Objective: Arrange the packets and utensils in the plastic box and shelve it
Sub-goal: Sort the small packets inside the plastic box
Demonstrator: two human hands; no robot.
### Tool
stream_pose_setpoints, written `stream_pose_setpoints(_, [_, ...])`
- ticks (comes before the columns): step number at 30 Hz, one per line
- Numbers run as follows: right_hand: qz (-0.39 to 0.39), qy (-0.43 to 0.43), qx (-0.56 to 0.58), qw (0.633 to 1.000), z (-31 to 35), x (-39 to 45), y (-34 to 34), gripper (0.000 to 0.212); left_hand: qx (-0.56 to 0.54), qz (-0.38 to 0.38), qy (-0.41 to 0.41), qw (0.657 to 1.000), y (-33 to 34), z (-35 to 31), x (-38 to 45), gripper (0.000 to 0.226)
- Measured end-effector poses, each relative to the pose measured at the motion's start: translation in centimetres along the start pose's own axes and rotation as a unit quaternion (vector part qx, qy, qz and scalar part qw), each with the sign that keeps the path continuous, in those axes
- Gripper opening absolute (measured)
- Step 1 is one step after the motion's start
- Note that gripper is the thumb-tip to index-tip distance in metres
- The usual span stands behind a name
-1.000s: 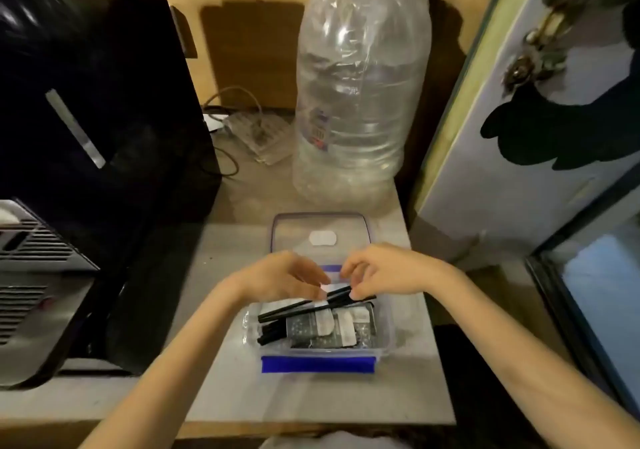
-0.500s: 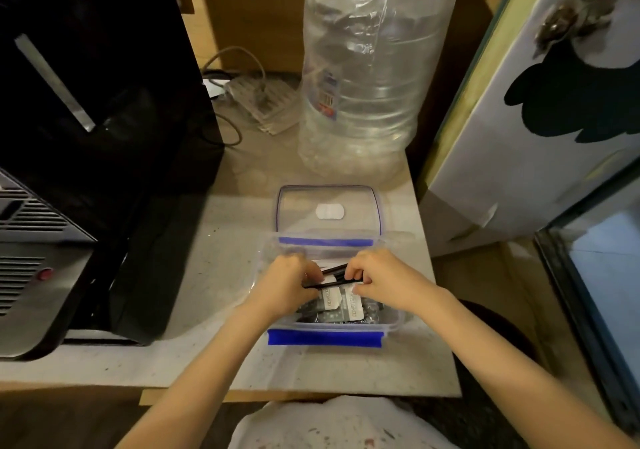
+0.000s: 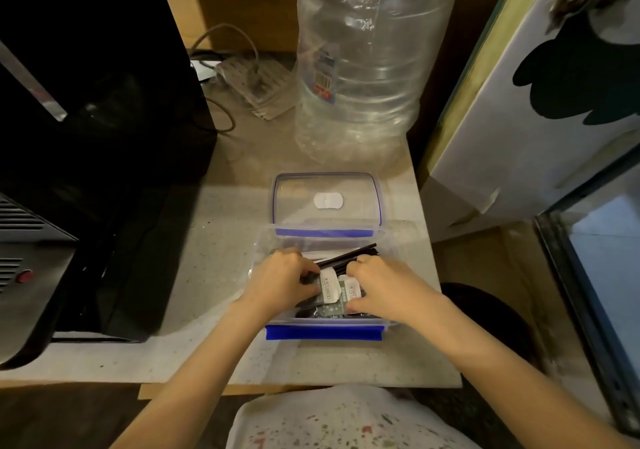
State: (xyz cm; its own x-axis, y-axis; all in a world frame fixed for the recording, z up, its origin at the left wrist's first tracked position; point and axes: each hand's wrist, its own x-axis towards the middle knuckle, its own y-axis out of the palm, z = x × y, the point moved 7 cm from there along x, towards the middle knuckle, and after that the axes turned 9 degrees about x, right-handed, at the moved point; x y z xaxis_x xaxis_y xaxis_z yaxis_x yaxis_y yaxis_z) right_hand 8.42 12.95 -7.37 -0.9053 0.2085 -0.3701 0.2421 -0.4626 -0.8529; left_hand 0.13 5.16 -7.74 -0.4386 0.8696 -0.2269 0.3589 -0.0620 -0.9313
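Reaching down into the plastic box (image 3: 273,254), both hands are working among its contents. The left hand (image 3: 282,284) sits at the box's left side, fingers curled narrow and tucked down onto the packets (image 3: 329,284); its fingertips press against the left edge of a white-labelled packet, though whether they actually pinch it cannot be told. The right hand (image 3: 379,284) mirrors it on the right side, fingers bent in close, the thumb low against the near edge of the neighbouring packet, knuckles up. Whether it has a real hold on anything cannot be told either.

Just beyond both sets of fingertips, black utensils (image 3: 349,258) lie slanted across the box, their far ends rising toward the back right corner, their near ends running in between the two hands. Under the fingers lie more dark packets with small pale print, stacked flat on the box floor.

Right behind the fingers, the clear lid (image 3: 294,188) with blue trim lies flat and open, touching the box's far rim. A blue clip (image 3: 323,333) runs along the near wall, beneath the wrists. The box rests on a pale speckled counter (image 3: 207,258). Well past the fingertips stands a big clear water bottle (image 3: 367,67), and off to the left hand's side, a black appliance (image 3: 86,136).
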Motion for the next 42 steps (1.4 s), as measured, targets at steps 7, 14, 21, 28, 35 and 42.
stream_pose_setpoints(7, [-0.009,0.023,0.040,0.999,-0.1,0.4,0.1,0.038,-0.025,0.037,0.002,0.999,0.9,-0.1,0.5,0.034])
stream_pose_setpoints(14, [-0.018,0.049,0.089,0.995,-0.5,1.0,0.5,0.036,-0.063,0.041,-0.018,0.997,1.4,0.7,0.9,0.033])
stream_pose_setpoints(21, [0.008,0.053,0.066,0.996,-0.1,1.1,0.7,0.062,-0.093,0.012,-0.017,0.995,1.1,0.8,0.4,0.023])
stream_pose_setpoints(28, [-0.016,0.040,0.153,0.987,0.0,0.8,0.4,0.041,-0.190,-0.022,-0.024,0.981,-0.1,1.1,0.0,0.019])
stream_pose_setpoints(35, [-0.095,0.045,0.262,0.959,-2.3,0.5,-3.6,0.014,-0.468,-0.015,-0.152,0.871,0.7,2.3,-0.4,0.019])
stream_pose_setpoints(42, [-0.139,-0.007,0.414,0.899,-3.0,-0.5,-8.6,0.009,-0.516,0.038,-0.189,0.835,1.8,2.0,-0.3,0.017])
